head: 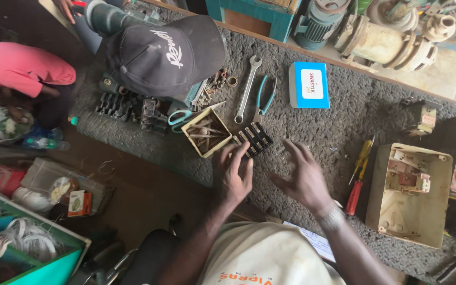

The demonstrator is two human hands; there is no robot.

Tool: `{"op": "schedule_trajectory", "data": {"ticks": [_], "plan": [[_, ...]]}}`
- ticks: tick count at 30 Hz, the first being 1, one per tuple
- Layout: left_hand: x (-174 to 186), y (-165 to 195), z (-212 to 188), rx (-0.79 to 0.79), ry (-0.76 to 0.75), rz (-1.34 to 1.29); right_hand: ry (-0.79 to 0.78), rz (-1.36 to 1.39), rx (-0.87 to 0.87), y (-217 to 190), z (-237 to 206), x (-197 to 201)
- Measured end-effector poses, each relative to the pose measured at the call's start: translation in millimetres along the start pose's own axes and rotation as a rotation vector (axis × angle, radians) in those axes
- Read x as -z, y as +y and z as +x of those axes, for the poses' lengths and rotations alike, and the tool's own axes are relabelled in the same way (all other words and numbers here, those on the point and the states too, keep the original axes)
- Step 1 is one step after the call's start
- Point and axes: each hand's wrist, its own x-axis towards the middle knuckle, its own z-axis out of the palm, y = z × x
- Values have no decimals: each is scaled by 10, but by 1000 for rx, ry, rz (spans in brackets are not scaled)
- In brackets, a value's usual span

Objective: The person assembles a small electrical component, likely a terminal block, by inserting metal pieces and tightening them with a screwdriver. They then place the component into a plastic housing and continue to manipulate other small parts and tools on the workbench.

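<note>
My left hand (231, 174) rests on the dark grey mat (344, 116), its fingertips touching a black ribbed part (254, 139). Just left of it stands a small open cardboard box (205, 132) with metal bits inside. My right hand (303, 177) hovers with fingers spread, holding nothing, just right of the black part. A spanner (247, 87) and blue-handled pliers (265, 94) lie beyond the hands. A red and yellow screwdriver (358, 177) lies to the right of my right hand.
A beige switch housing (410, 195) sits at the right. A blue and white box (309, 84) lies at the back. A person in a dark cap (164, 55) bends over the mat's left end. Another person in pink (19, 66) crouches at far left. Motors (386, 37) stand behind.
</note>
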Motion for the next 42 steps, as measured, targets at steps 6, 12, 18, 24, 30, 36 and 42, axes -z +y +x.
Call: {"op": "schedule_trajectory", "data": {"ticks": [6, 12, 18, 24, 30, 36, 42], "plan": [[111, -66, -131, 90, 33, -139, -162, -311, -74, -353, 682, -470], [88, -196, -222, 499, -218, -511, 46, -77, -22, -117, 516, -565], [-112, 39, -40, 39, -234, -430, 428, -129, 100, 71, -184, -587], [-318, 104, 50, 20, -465, -430, 352, -74, -10, 249, -589, -249], [-530, 106, 115, -128, -549, -434, 564, -238, -115, 386, -1152, 413], [-557, 193, 91, -200, -464, -331, 800, -199, -453, 615, -1525, 1016], [-554, 125, 22, -201, -415, -432, 451, -375, -260, 665, -993, 592]]}}
